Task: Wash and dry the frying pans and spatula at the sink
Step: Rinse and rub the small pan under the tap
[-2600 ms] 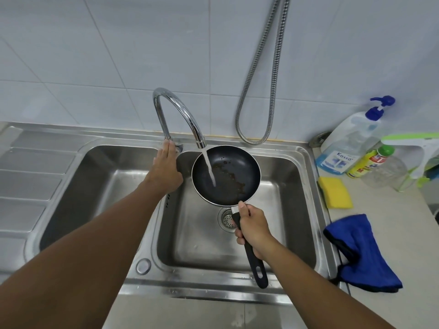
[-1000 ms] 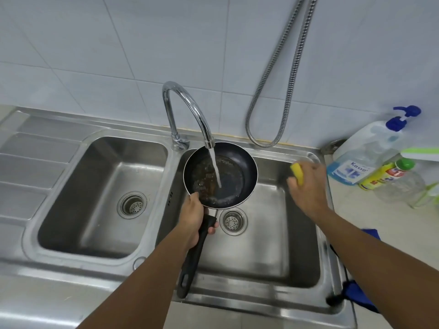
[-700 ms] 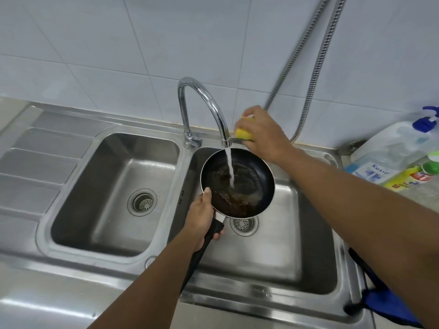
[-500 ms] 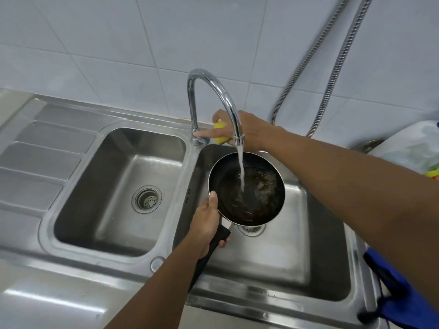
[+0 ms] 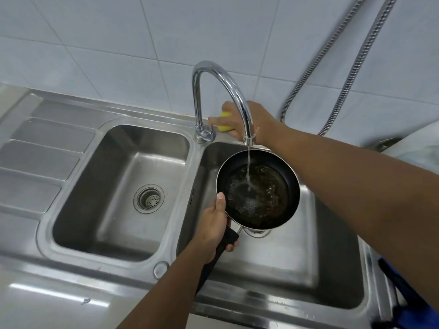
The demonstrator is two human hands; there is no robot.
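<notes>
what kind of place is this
Most likely a home kitchen, at the washing-up spot: a stainless steel double-bowl sink with a ribbed drainboard, a curved chrome tap running water into a black frying pan, and white wall tiles behind.

Pale glazed square wall tiles [image 5: 118,43] filled the background. A silver corrugated metal hose [image 5: 364,52] hung down them in a loop, right of centre. A blurred whitish plastic bottle [image 5: 418,143] stood at the right edge. A dark-edged blue cloth [image 5: 418,317] lay in the lower right corner.
</notes>
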